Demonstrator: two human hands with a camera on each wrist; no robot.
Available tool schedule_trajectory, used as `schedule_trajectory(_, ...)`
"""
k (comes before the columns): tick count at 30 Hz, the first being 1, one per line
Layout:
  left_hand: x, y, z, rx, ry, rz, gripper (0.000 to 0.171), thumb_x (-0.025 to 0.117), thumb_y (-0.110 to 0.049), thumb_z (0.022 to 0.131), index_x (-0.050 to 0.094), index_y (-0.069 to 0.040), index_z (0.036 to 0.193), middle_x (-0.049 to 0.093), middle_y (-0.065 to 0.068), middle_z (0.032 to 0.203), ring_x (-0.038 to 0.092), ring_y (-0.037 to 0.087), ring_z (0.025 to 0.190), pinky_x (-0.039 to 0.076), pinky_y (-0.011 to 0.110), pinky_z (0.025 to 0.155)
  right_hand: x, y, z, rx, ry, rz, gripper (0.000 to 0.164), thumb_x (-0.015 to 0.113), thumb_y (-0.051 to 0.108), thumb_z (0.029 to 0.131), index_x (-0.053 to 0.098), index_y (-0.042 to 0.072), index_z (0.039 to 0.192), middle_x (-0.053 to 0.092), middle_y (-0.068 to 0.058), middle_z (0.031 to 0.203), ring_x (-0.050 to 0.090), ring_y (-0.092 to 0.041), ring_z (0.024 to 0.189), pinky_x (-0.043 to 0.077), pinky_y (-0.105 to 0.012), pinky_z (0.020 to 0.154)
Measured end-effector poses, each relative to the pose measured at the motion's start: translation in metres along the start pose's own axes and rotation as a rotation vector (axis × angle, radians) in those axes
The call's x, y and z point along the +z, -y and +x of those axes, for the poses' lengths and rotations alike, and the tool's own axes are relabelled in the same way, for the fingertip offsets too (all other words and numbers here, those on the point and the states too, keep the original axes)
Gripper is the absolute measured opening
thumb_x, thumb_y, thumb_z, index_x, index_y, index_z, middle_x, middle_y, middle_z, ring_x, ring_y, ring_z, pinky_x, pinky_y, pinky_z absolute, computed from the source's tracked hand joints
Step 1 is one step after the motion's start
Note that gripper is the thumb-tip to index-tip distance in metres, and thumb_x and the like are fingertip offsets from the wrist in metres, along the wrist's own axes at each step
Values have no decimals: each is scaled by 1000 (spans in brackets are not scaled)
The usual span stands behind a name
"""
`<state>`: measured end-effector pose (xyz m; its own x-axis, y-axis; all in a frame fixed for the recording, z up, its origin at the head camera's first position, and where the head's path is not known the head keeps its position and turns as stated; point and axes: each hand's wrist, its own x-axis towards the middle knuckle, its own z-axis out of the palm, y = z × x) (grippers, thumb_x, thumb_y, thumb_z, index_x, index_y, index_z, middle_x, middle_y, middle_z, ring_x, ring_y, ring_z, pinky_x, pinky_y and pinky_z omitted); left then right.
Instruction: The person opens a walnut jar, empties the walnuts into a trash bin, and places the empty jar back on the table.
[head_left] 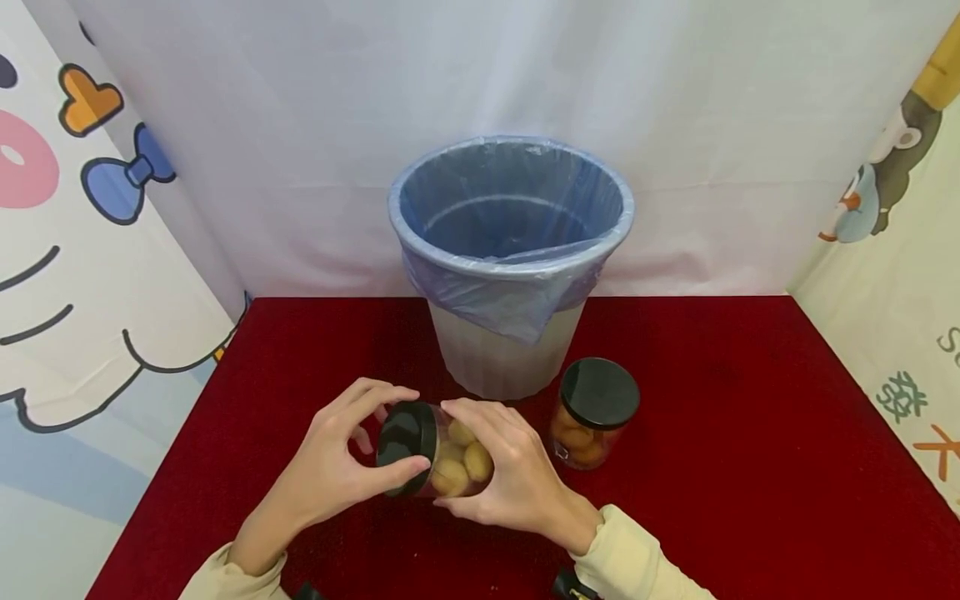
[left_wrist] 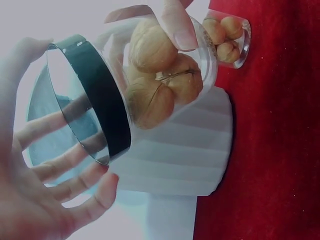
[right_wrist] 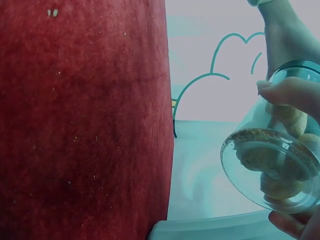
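Note:
A clear plastic jar (head_left: 462, 457) with several walnuts (left_wrist: 152, 102) inside lies tilted on its side between the hands, above the table. My right hand (head_left: 517, 467) grips the jar's body, thumb on one side and fingers on the other. The left hand (head_left: 337, 462) holds the black lid (head_left: 405, 446) by its rim, with thumb and fingers spread about it. In the left wrist view the lid sits against the jar's mouth. The right wrist view shows the jar's clear base (right_wrist: 272, 172), walnuts behind it.
A second walnut jar (head_left: 596, 412) with a black lid stands upright to the right. Behind the hands is a white bin (head_left: 495, 358) lined with a blue bag. Red cloth (head_left: 720, 433) covers the table; printed curtains (head_left: 300, 167) surround it.

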<state>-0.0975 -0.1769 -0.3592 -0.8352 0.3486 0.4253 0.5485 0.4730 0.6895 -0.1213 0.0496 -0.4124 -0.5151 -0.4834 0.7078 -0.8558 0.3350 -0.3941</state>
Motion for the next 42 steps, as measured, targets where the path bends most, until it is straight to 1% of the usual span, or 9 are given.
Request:
schedule_trajectory(3, 0, 0, -1, -7, -3, 20, 59, 83, -26, 71, 57, -26, 124, 55, -8, 115, 52, 13, 88, 50, 27, 59, 0, 0, -1, 9, 5, 7, 94, 92, 36, 52, 50, 8, 132, 56, -4, 128, 54, -19, 114, 44, -37, 94)
schedule_trajectory(7, -7, -2, 0, 24, 7, 25, 59, 82, -24, 73, 57, -25, 126, 54, -6, 119, 53, 13, 98, 52, 30, 68, 0, 0, -1, 11, 12, 21, 94, 92, 36, 52, 50, 8, 132, 56, -4, 128, 54, -18, 115, 44, -35, 94)
schedule_trajectory(11, -16, -6, 0, 86, 66, 12, 60, 83, -21, 72, 57, -23, 126, 51, -4, 127, 51, 14, 110, 51, 30, 81, 0, 1, -1, 16, 24, 31, 93, 91, 37, 53, 51, 7, 131, 56, -4, 128, 54, -17, 115, 44, -35, 94)
schedule_trajectory(14, -19, -9, -1, 156, 109, 0, 60, 84, -18, 70, 59, -22, 125, 49, -1, 131, 48, 18, 117, 48, 29, 89, -1, 1, -1, 28, 33, 35, 94, 91, 38, 53, 50, 8, 132, 56, -3, 128, 53, -17, 115, 44, -36, 94)
schedule_trajectory(18, -19, -10, -2, 247, 115, -27, 60, 84, -11, 67, 61, -20, 122, 49, 3, 132, 49, 23, 117, 47, 28, 90, -1, 1, -1, 37, 35, 44, 94, 91, 39, 53, 50, 9, 132, 56, -2, 128, 54, -16, 115, 44, -36, 94)
schedule_trajectory(20, -18, -10, -3, 266, 114, -37, 62, 84, -9, 65, 61, -19, 122, 49, 4, 132, 49, 23, 117, 47, 28, 90, -1, 1, -1, 37, 37, 48, 93, 91, 39, 54, 50, 8, 132, 56, -2, 127, 54, -16, 115, 44, -36, 93)
schedule_trajectory(27, -17, -7, -8, 252, 152, -9, 69, 86, -14, 64, 57, -21, 126, 44, 4, 138, 43, 22, 123, 47, 35, 92, -2, 2, -1, 50, 53, 67, 93, 90, 40, 54, 50, 8, 132, 56, -3, 128, 53, -16, 115, 45, -37, 93)
schedule_trajectory(34, -16, -7, -10, 186, 220, -21, 71, 84, -18, 67, 53, -25, 130, 38, 2, 143, 38, 21, 127, 45, 42, 94, -3, 2, 0, 47, 58, 83, 94, 90, 39, 54, 49, 9, 133, 56, -4, 128, 53, -15, 115, 44, -37, 94)
schedule_trajectory(42, -14, -2, -9, 222, 164, -13, 74, 86, -16, 62, 54, -22, 129, 43, 2, 140, 44, 23, 123, 47, 41, 92, -2, 2, 0, 42, 64, 93, 93, 90, 38, 55, 49, 7, 132, 55, -2, 129, 53, -15, 115, 44, -37, 94)
